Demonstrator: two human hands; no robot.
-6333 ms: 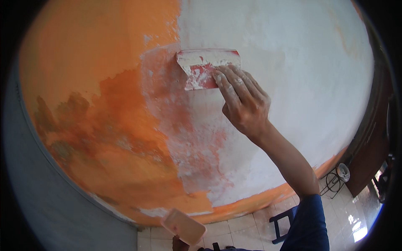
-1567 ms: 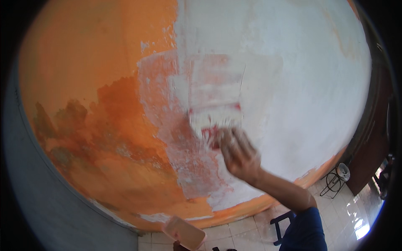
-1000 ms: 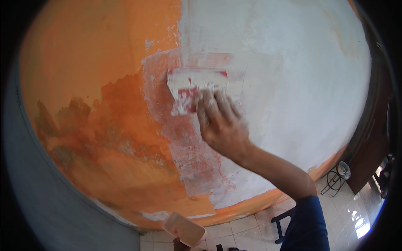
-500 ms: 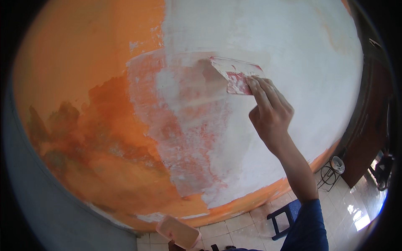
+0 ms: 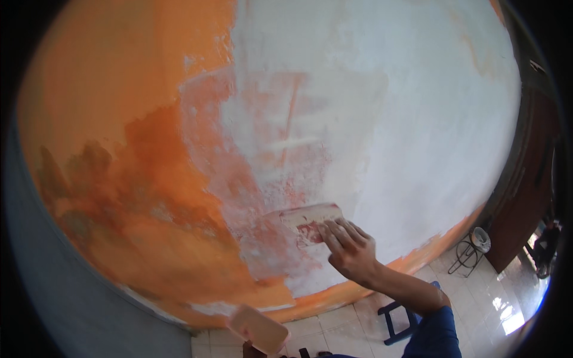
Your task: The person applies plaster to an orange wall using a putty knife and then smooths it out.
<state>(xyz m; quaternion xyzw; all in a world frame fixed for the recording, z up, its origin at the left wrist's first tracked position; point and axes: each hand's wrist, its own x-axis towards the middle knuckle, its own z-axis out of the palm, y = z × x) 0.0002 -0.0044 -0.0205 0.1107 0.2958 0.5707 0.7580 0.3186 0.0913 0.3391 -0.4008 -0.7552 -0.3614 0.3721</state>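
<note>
My right hand (image 5: pixel 353 249) grips a wide, flat putty spreader (image 5: pixel 309 224), its red and off-white surface smeared with filler. The blade lies against the wall (image 5: pixel 418 131), low on a patch where thin white coating lets orange-red show through. Thicker white covers the wall's right side, while bare orange paint (image 5: pixel 113 65) with dark stains fills the left. At the bottom edge, my left hand (image 5: pixel 252 351) holds up a shallow, pinkish rectangular tray (image 5: pixel 261 330). Only a small dark part of that hand shows; its fingers are mostly hidden by the tray.
A blue plastic stool (image 5: pixel 390 326) stands on the tiled floor (image 5: pixel 340 337) below my right arm. Farther right is a wire stand (image 5: pixel 465 258) with a round pale container (image 5: pixel 480 238) beside a dark brown door panel (image 5: pixel 518 232). A grey wall (image 5: pixel 71 286) borders the left.
My right hand has swept the spreader down the wall. An orange streak and fresh smears now show where it was. The tray has shifted only slightly.
</note>
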